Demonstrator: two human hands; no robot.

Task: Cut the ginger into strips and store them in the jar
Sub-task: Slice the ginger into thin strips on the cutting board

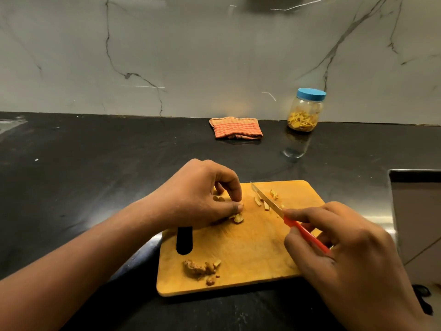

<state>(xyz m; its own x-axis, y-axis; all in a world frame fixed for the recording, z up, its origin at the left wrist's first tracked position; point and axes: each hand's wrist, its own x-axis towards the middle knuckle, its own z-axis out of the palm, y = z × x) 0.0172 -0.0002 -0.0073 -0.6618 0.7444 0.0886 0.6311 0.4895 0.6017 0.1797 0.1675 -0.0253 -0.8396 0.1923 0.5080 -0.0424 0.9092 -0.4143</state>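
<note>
Ginger (238,217): left hand (198,199) pinches; right hand (346,247) grips knife (300,228).

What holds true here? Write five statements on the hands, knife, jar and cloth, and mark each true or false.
1. The right hand holds a red-handled knife. True.
2. The jar stands open. False: a blue lid closes it.
3. The left hand pinches a ginger piece on the cutting board. True.
4. The striped cloth lies on the cutting board. False: it lies on the black counter by the wall.
5. The jar is empty. False: yellowish strips fill its lower part.
</note>
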